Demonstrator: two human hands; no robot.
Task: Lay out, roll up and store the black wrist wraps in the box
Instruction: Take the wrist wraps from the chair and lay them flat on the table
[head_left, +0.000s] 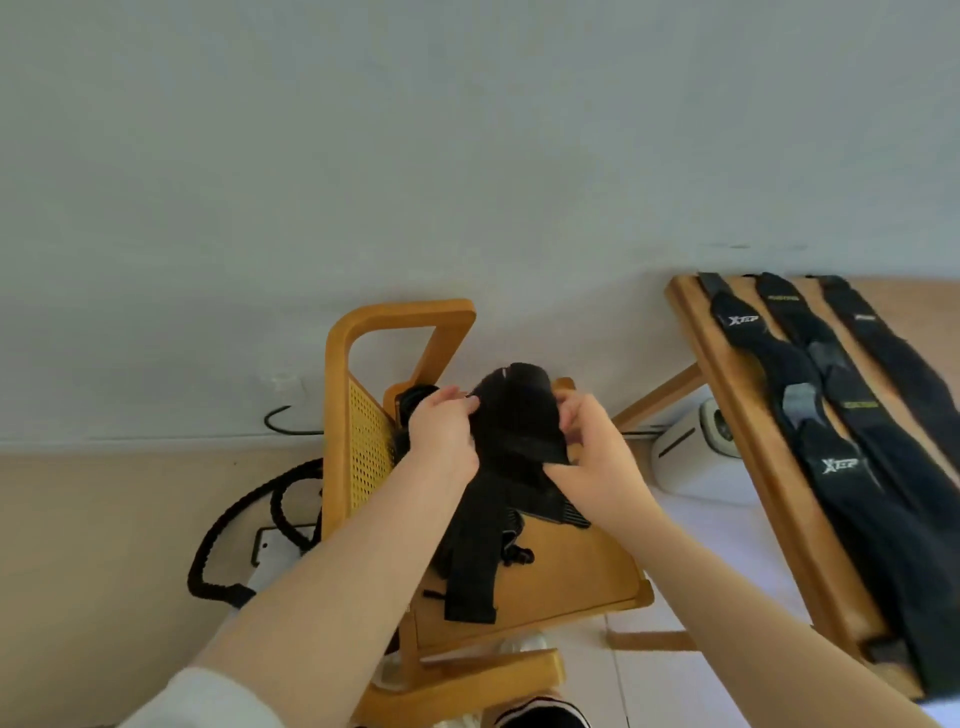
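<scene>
A thick black braided cord (234, 525) loops on the floor to the left of the left hand (441, 436). That hand, fingers curled, pinches the upper left edge of a bunched black fabric wrist wrap (511, 441). The right hand (587, 452) grips the same wrap from the other side, thumb and fingers closed on the cloth. The wrap's loose tails hang below both hands onto the seat of a light wooden chair with a yellow cane side panel (582, 577). Behind the left hand a dark round object sits on the chair, too hidden to identify. To the right of the right hand stands a white rounded appliance (696, 457), and farther right a slatted wooden bench (769, 467) carries three long black wraps (852, 431) laid flat side by side. The nearest one reads "XTEP" twice in white; the middle one bears yellow-green lettering too blurred to read.
</scene>
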